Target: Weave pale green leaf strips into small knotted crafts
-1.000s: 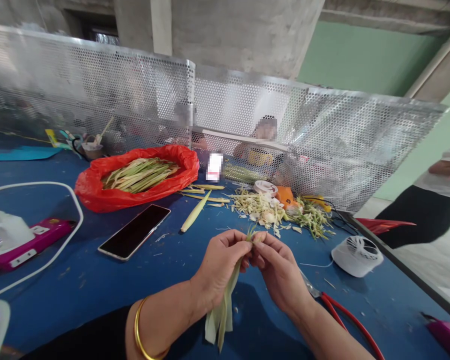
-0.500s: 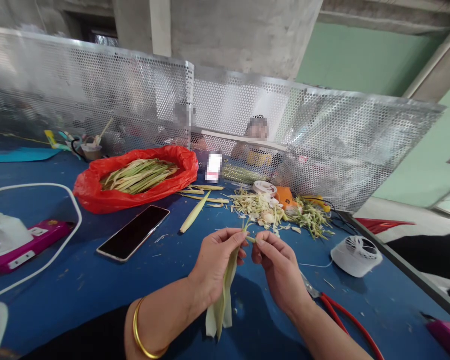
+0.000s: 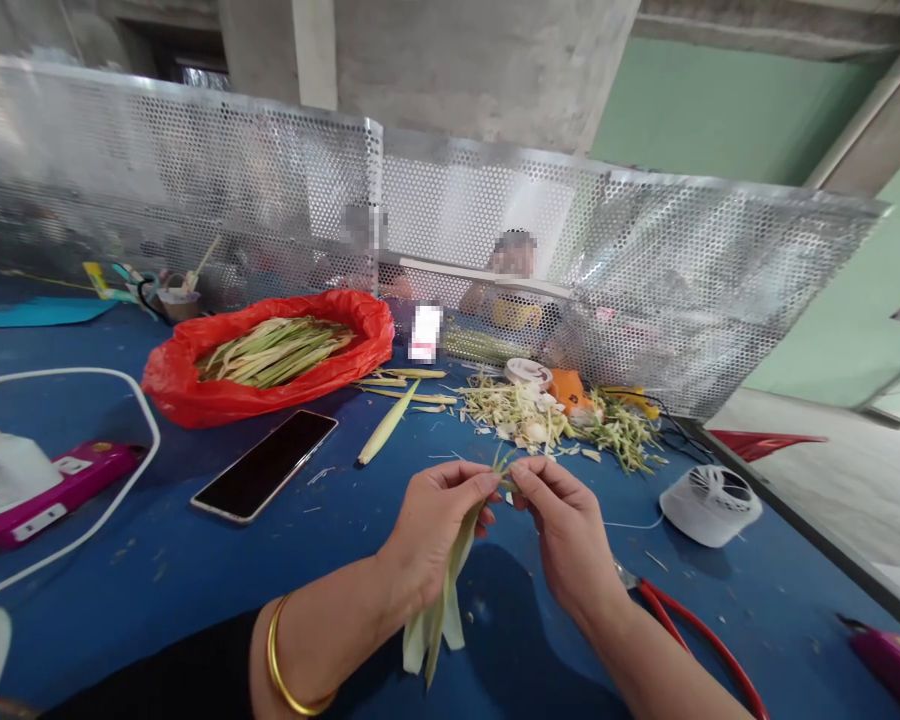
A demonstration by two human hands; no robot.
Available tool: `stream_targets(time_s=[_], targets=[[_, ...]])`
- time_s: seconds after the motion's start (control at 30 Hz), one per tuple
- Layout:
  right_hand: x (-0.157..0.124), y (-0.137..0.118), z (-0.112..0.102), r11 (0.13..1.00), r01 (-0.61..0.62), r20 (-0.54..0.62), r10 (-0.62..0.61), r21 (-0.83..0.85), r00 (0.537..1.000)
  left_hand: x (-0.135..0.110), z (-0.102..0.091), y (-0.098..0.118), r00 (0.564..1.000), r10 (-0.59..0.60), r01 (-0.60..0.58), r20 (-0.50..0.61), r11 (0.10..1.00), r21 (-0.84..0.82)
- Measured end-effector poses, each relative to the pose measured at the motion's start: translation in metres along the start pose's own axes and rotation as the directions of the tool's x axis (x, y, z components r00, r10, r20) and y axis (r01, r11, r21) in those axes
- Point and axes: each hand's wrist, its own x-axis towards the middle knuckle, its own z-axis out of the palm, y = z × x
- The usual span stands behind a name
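My left hand is closed around a bundle of pale green leaf strips that hangs down below the palm. A gold bangle sits on that wrist. My right hand pinches the top end of the strips, fingertips touching those of the left hand. Both hands hover above the blue table, near its front edge.
A red bag of green strips lies at the back left, a black phone in front of it. Leaf scraps, a white fan, red-handled scissors and a pink device also lie about. People sit behind a perforated screen.
My fingertips parted slightly and have come together again at the strip's top. A person in dark clothes at the right has left the view.
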Motion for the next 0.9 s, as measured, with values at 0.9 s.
stream_targets(time_s=[0.9], targets=[[0.006,-0.008,-0.003,0.988,-0.154,-0.037,0.155,0.015,0.987,0.000,0.002,-0.001,0.999,-0.027,0.032,-0.039,0.993,0.115]])
